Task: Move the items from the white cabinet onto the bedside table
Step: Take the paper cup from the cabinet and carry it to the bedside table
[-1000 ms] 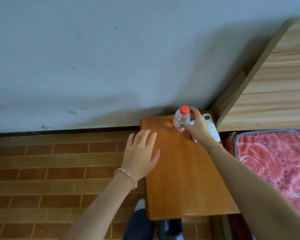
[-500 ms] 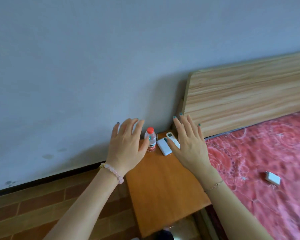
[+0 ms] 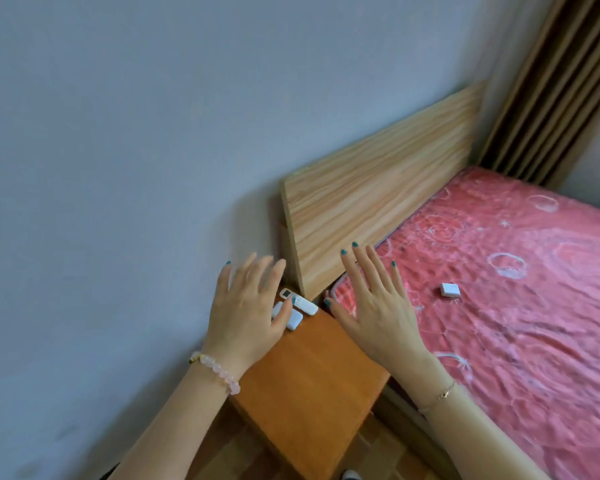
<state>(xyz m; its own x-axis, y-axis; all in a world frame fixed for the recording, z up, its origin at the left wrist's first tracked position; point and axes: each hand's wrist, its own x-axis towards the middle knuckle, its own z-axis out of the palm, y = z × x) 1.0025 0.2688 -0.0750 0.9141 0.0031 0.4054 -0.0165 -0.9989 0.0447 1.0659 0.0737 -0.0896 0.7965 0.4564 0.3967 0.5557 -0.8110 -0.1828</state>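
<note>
The orange wooden bedside table [image 3: 312, 382] stands between the wall and the bed. At its far end lie a white remote control [image 3: 300, 301] and a flat white box [image 3: 293, 320]. My left hand [image 3: 246, 313] hovers over that end with fingers spread, holding nothing, and hides part of the box. The water bottle is hidden behind it. My right hand [image 3: 371, 306] is also spread and empty, raised over the table's right edge and the bed corner. The white cabinet is out of view.
A bed with a pink patterned cover [image 3: 516, 306] fills the right side, with a small white box [image 3: 450, 290] lying on it. A wooden headboard [image 3: 378, 195] leans on the grey wall. Brown curtains [image 3: 561, 88] hang at the far right. Brick-patterned floor [image 3: 371, 448] shows below.
My right hand has let go of the bottle and both hands have lifted off the table, spread open. The view has swung right, bringing the bed and curtains in.
</note>
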